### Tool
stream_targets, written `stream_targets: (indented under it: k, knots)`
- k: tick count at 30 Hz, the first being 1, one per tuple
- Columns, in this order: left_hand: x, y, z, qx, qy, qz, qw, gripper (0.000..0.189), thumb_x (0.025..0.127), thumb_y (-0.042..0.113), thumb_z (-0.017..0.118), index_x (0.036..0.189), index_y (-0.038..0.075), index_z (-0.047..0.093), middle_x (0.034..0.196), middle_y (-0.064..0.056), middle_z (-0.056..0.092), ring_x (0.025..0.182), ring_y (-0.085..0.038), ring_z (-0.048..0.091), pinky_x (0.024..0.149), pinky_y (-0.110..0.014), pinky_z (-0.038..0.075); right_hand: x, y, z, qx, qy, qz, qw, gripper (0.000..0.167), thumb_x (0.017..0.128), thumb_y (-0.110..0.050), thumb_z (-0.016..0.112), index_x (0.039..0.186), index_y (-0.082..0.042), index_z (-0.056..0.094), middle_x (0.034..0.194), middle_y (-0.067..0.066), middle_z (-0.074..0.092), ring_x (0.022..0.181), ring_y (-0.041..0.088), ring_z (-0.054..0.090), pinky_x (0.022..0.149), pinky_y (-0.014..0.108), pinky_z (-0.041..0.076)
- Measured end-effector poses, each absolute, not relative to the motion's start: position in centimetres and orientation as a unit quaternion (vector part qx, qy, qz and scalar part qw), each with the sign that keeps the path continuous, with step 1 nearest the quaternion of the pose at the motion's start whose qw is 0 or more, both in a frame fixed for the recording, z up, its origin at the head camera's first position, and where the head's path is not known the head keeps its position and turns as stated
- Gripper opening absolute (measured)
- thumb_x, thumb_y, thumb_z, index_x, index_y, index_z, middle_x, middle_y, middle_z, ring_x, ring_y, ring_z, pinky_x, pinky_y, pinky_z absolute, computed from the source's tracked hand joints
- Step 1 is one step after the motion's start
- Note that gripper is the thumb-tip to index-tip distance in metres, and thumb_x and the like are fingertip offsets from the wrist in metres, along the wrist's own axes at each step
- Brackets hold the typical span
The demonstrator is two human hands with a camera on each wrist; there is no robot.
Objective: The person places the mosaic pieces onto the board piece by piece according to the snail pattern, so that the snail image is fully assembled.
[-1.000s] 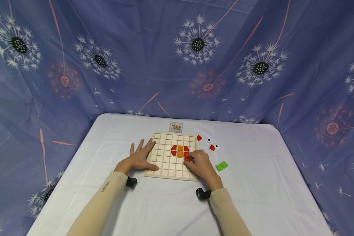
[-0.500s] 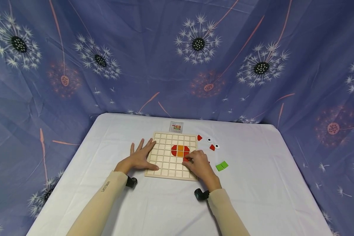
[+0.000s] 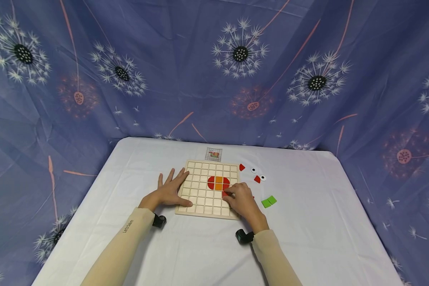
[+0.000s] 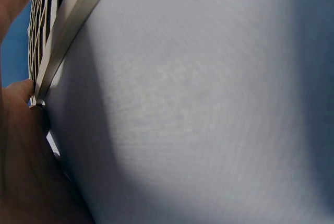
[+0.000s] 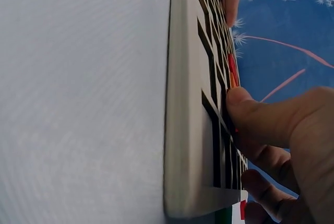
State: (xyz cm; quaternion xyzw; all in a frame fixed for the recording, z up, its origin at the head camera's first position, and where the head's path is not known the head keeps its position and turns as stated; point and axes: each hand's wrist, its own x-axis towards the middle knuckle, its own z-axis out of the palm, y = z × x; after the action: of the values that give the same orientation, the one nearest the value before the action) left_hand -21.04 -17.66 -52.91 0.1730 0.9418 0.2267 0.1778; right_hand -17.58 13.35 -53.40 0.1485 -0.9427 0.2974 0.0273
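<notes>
Gridded board (image 3: 200, 200), lower centre of frame, left hand (image 3: 169, 193) splayed on its left edge, right hand (image 3: 241, 196) pinching red piece (image 3: 224, 194), green tiles (image 3: 271, 199) right of centre.

Table (image 3: 325, 238), covered in white cloth (image 3: 200, 254), far corners rounded. Directly on it: wooden grid board (image 3: 199, 194), lying flat; small printed card (image 3: 213, 154) just beyond board's far edge; right of board, two red pieces (image 3: 242, 167) and two eye discs (image 3: 254, 170), one disc just beside one red piece; nearer front, two green squares (image 3: 266, 203) side by side; possibly third red piece (image 3: 253, 197), mostly hidden.
</notes>
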Motion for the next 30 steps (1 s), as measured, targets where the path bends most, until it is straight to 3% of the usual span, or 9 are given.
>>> stream_targets:
  k: [19,30]
  knots:
    - [-20.95,-17.71,-52.82,0.172,0.941,0.234,0.176,0.129,0.069,0.071,0.082,0.167,0.021,0.015,0.175,-0.005,0.003,0.160,-0.040,-0.010,0.118,-0.071,-0.017,-17.17,13.28,-53.40,0.132,-0.935,0.329,0.005,0.027,0.090,-0.019,0.080,0.112,-0.004,0.080,0.105,0.007,0.071,0.108,0.026,0.056,0.096,0.043,0.052]
    - [-20.90,-17.63,-52.79,0.173,0.942,0.230,0.175,0.129,0.070,0.071,0.082,0.168,0.021,0.014,0.175,-0.005,0.003,0.160,-0.040,-0.010,0.118,-0.071,-0.017,-17.11,13.26,-53.28,0.119,-0.937,0.329,-0.006,0.028,0.090,-0.020,0.081,0.113,-0.005,0.080,0.110,0.007,0.070,0.113,0.028,0.057,0.100,0.044,0.051]
